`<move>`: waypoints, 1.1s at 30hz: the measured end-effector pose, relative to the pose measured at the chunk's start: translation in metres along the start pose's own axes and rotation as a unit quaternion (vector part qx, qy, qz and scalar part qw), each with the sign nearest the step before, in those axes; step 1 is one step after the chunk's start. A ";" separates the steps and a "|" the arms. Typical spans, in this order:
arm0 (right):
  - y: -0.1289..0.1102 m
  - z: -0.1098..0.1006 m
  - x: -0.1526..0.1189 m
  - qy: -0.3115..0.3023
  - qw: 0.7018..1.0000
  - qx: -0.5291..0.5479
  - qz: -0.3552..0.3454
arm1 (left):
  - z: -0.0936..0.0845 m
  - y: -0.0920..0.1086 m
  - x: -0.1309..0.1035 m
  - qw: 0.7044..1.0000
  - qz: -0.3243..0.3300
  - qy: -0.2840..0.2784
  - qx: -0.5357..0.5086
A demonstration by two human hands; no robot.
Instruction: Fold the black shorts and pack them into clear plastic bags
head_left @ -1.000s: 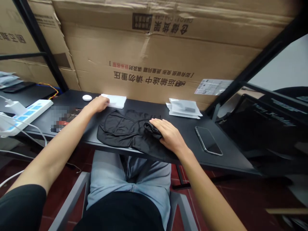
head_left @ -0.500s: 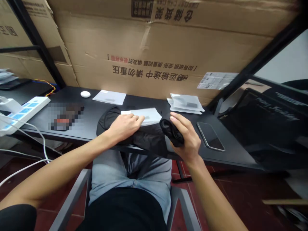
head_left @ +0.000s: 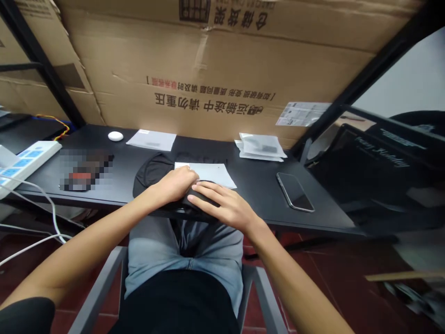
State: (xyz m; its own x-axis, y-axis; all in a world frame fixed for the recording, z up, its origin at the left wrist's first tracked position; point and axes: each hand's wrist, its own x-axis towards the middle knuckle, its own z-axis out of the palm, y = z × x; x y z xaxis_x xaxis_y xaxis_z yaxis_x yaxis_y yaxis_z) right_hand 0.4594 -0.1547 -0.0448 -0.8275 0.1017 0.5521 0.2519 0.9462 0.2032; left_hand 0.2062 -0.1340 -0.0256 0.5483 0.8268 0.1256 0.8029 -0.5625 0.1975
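Observation:
A piece of thin black cloth (head_left: 152,175) lies gathered at the front edge of the dark table. My left hand (head_left: 181,183) is closed with curled fingers on its middle; the fingertips are partly hidden. Beside it, my right hand (head_left: 224,204) bends its fingers over a folded part of the cloth, thumb out of sight. The two hands nearly touch. Just behind them a white, translucent flat packet (head_left: 213,174) lies on the table, its near edge covered by the hands and the cloth.
Farther back lie another flat packet (head_left: 152,139) and a small stack of packets (head_left: 261,146). A phone (head_left: 295,192) is on the right, a white oval object (head_left: 116,136) on the left. A power strip (head_left: 31,160) with cables sits far left. Cardboard (head_left: 194,55) stands behind the table.
My right hand has moved left and down, bringing the rolled end of the black cloth over to my left hand. My left hand stays at nearly the same place.

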 end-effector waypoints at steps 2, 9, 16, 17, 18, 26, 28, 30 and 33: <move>0.007 0.009 0.004 -0.051 0.998 -0.020 0.009 | -0.002 -0.004 0.002 1.000 -0.004 -0.015 -0.012; 0.006 0.012 0.015 -0.133 0.967 -0.052 0.211 | -0.001 0.004 -0.011 0.995 -0.064 0.043 0.056; 0.002 0.024 0.044 -0.121 0.910 -0.174 0.355 | -0.001 0.018 -0.017 0.984 -0.095 0.139 0.058; 0.005 0.027 0.049 -0.126 0.906 -0.176 0.364 | 0.001 0.016 -0.015 0.984 -0.085 0.152 0.044; 0.008 0.028 0.053 -0.138 0.903 -0.174 0.367 | 0.003 0.014 -0.012 0.983 -0.071 0.165 0.032; 0.029 0.022 0.046 -0.216 0.941 -0.097 0.242 | 0.023 -0.017 -0.003 0.978 0.016 0.199 -0.056; 0.031 0.027 0.046 -0.206 0.931 -0.116 0.279 | 0.024 -0.021 -0.001 0.977 0.023 0.202 -0.071; 0.032 0.034 0.047 -0.202 0.925 -0.134 0.294 | 0.023 -0.024 -0.001 0.976 0.025 0.201 -0.078; 0.030 0.037 0.044 -0.189 0.937 -0.147 0.256 | 0.019 -0.027 -0.008 0.979 0.016 0.185 -0.080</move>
State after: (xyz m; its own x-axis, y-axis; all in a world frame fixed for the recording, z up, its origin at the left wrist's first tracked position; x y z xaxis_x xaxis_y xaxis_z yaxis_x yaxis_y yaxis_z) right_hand 0.4123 -0.1104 -0.0441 -0.6656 0.6727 0.3232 0.7450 0.6242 0.2353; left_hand 0.1851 -0.1257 -0.0507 0.4267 0.7719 0.4713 0.7238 -0.6039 0.3338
